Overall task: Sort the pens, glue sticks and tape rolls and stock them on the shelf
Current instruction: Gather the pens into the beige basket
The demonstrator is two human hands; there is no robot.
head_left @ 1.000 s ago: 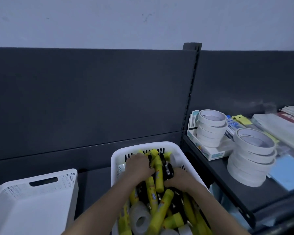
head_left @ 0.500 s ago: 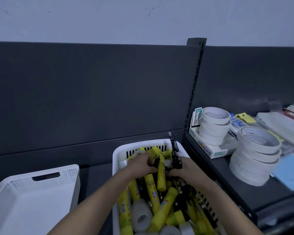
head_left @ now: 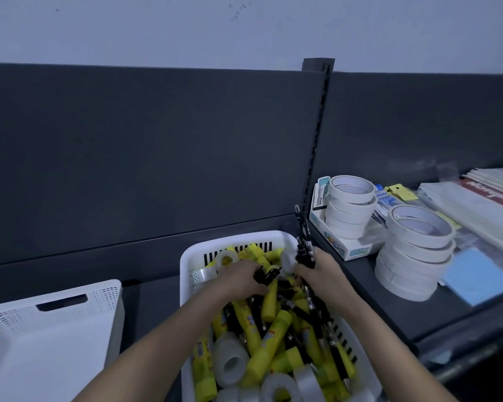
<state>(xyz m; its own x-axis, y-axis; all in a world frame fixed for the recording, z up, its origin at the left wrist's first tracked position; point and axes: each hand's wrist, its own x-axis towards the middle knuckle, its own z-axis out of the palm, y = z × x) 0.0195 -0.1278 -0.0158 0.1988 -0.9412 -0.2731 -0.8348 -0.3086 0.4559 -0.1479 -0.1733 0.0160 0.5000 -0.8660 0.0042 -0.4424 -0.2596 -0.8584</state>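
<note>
The step in hand looks like the sorting itself: black pens are being picked out of the mixed white basket [head_left: 188, 265], which stands on the lower shelf [head_left: 157, 288] in front of the person. The right hand [head_left: 323, 274] has its grip closed round a bundle of pens [head_left: 302, 242], held upright over the basket's far right corner with the tips pointing up. The left hand [head_left: 240, 278] is down among the contents, its grip curled onto a loose pen [head_left: 266, 275] lying across the yellow glue sticks [head_left: 269, 340]. Clear tape rolls [head_left: 230, 362] sit mixed in with the glue sticks nearer the person, and more pens lie along the basket's right side. A second white basket [head_left: 50, 311] stands to the left, and the raised shelf [head_left: 372, 303] to the right carries stacks of white tape [head_left: 415, 250]. The next move probably calls for passing the loose pen into the bundle without slackening the right grip, since the thin pens could slide out.
</note>
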